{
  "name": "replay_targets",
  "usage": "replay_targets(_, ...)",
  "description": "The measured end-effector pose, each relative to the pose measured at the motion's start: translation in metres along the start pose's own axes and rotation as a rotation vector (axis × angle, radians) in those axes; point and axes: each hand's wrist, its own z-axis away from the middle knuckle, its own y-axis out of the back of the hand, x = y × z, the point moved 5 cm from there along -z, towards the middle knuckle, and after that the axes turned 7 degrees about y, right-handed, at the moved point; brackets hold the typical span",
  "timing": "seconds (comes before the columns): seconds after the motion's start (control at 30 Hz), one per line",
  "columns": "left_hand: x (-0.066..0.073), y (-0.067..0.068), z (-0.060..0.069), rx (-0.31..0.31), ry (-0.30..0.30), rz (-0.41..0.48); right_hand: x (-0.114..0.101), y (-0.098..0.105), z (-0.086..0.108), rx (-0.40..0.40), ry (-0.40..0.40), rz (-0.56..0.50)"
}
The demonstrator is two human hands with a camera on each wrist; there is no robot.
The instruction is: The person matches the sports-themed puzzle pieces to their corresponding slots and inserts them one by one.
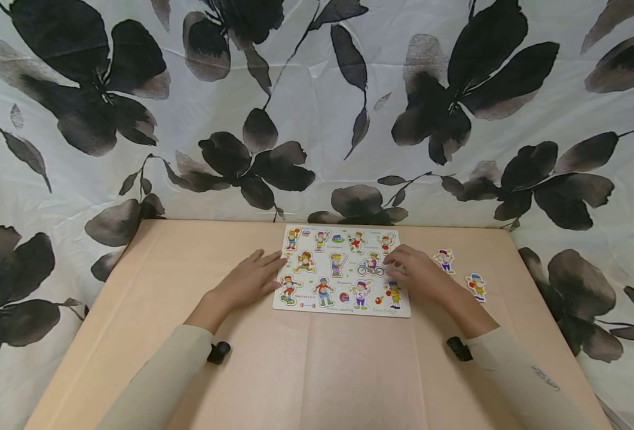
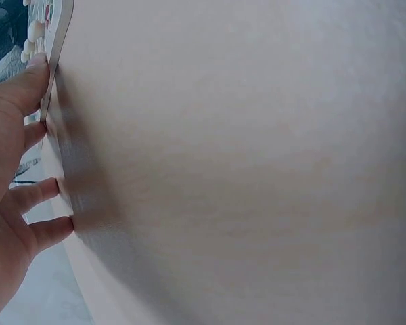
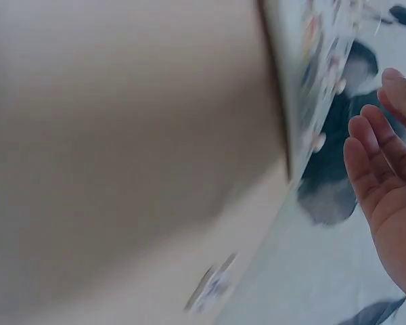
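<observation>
A white puzzle board (image 1: pixel 317 307) with colourful figures of children doing sports lies flat on the table. My left hand (image 1: pixel 252 278) is at the board's left edge. In the left wrist view its thumb (image 2: pixel 32 84) touches the edge, and the spread lower fingers (image 2: pixel 51 233) reach down to the table. Over the board's right side hovers my right hand (image 1: pixel 421 272), beside the cyclist figure (image 1: pixel 370 266). Its fingers (image 3: pixel 375 152) are slightly bent, with nothing visible between them. Small pale knobs (image 2: pixel 35 30) stick up from the board.
Two loose figure pieces lie right of the board: one in purple and white (image 1: pixel 444 261), the other in yellow and blue (image 1: pixel 476 286). The table (image 1: pixel 360 376) has a pale beige cover. A white cloth with dark flowers (image 1: pixel 317 89) hangs behind it.
</observation>
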Motion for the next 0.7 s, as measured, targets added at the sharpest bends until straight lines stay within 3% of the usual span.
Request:
replay_targets(0.1,0.001,0.001,-0.001,0.001,0.005,0.0,0.019,0.007,0.008,0.026,-0.051,-0.015)
replay_targets(0.37,0.001,-0.001,-0.005,-0.008,0.022,-0.006,0.06,0.03,0.027,0.138,-0.098,-0.004)
replay_targets(0.7,0.001,-0.002,-0.007,0.0,0.025,-0.01,0.106,0.041,0.041,0.14,-0.232,-0.009)
